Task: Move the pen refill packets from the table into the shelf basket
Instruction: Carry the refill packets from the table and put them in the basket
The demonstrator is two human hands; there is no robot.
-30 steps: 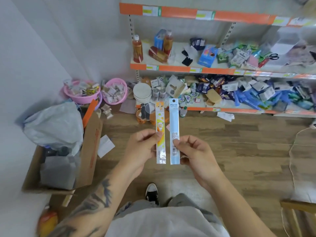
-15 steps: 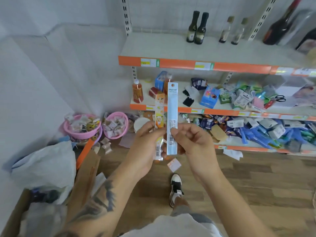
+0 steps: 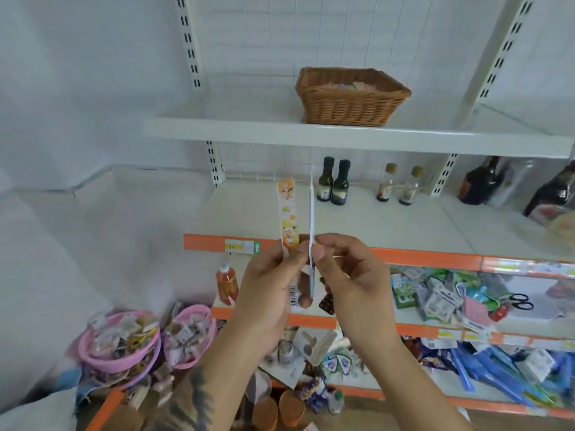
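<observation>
My left hand [image 3: 267, 290] pinches an orange-and-white cartoon refill packet [image 3: 287, 213] and holds it upright. My right hand [image 3: 348, 275] pinches a pale blue refill packet [image 3: 311, 209], turned edge-on toward me, right beside the first. Both packets stand in front of the second shelf. A brown wicker basket [image 3: 348, 104] sits on the white top shelf [image 3: 236, 130], above and slightly right of the packets. Something pale lies inside the basket; I cannot make it out.
Dark glass bottles [image 3: 333, 183] stand on the shelf behind the packets, with bigger bottles [image 3: 485, 181] at the right. Lower shelves hold mixed small goods and scissors [image 3: 521, 301]. Pink baskets [image 3: 121, 346] of packets sit on the floor at the left.
My view has tilted up, bringing the top shelf and wicker basket into sight. Both hands rose with the packets, and the blue packet turned edge-on.
</observation>
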